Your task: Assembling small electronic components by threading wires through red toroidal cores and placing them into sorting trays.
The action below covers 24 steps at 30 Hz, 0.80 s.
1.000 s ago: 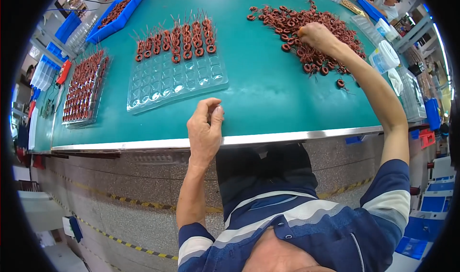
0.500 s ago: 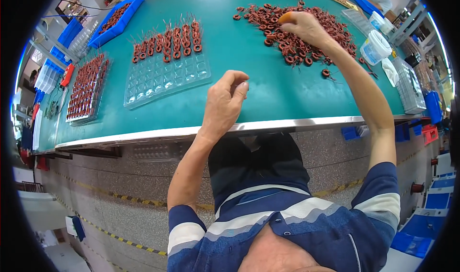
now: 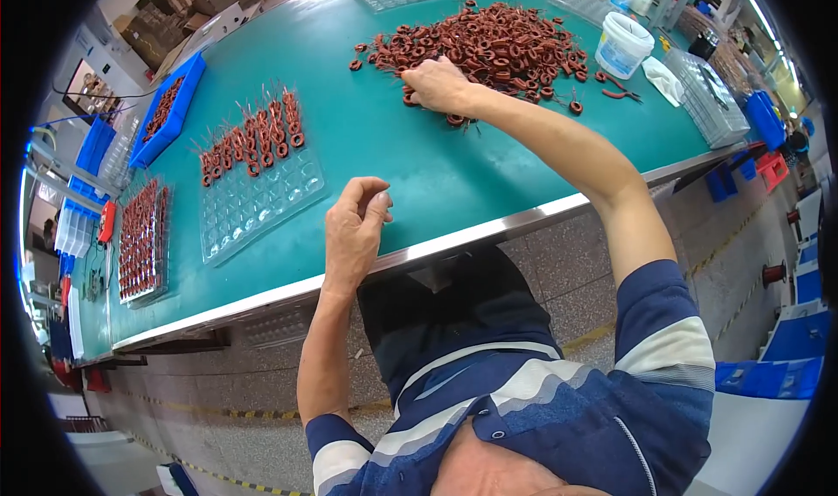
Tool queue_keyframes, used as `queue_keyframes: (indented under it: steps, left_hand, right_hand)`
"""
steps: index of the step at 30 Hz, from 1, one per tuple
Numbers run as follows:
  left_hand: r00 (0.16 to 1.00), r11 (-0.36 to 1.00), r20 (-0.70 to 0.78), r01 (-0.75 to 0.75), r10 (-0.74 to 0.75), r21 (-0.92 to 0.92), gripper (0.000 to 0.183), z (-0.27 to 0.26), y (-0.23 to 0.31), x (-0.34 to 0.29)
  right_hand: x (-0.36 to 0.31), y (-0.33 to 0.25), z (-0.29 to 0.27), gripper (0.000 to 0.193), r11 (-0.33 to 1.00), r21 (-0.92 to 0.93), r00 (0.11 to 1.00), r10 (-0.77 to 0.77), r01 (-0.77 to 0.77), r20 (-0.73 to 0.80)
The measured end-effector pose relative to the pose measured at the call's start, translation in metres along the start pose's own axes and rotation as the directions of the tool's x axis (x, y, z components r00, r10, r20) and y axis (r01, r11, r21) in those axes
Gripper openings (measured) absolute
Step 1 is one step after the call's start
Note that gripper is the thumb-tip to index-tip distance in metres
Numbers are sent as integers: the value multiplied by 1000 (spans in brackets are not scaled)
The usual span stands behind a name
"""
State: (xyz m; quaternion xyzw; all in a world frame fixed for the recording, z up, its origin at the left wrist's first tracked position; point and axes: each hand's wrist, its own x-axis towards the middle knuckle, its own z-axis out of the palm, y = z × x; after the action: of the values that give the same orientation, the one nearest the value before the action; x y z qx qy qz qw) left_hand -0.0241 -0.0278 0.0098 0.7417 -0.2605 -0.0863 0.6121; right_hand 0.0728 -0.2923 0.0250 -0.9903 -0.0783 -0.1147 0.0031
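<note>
My right hand [image 3: 436, 86] reaches far over the green bench and rests palm down on the near edge of a pile of red-brown wound ring coils [image 3: 497, 46], its fingers curled into the coils. My left hand [image 3: 353, 225] hovers over the bench's near metal edge, fingers loosely bent and apart, with nothing seen in it. A clear plastic cell tray [image 3: 257, 199] lies to the left of that hand, and its far rows hold several coils [image 3: 253, 142] standing upright.
A second tray full of coils [image 3: 140, 238] lies at the far left, and a blue bin with coils [image 3: 166, 107] behind it. A white tub [image 3: 623, 44], a white cloth [image 3: 665, 79] and a clear ribbed tray [image 3: 705, 94] sit right of the pile. Blue crates stand on the floor at right.
The view has swung so the bench tilts. My left hand has lifted from the bench edge and moved right. My right hand stays at the coil pile, now on its near edge.
</note>
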Motion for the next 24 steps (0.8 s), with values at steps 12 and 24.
queue_keyframes:
  steps: [12, 24]
  left_hand:
    - [994, 990, -98, 34, -48, -138, 37, 6, -6, 56]
    - [997, 958, 72, 13, 8, -288, 40, 17, -20, 84]
  right_hand:
    - [-25, -8, -10, 18, 916, 281, 904, -160, 286, -396]
    - [-71, -64, -8, 35, 779, 491, 814, -42, 390, -579]
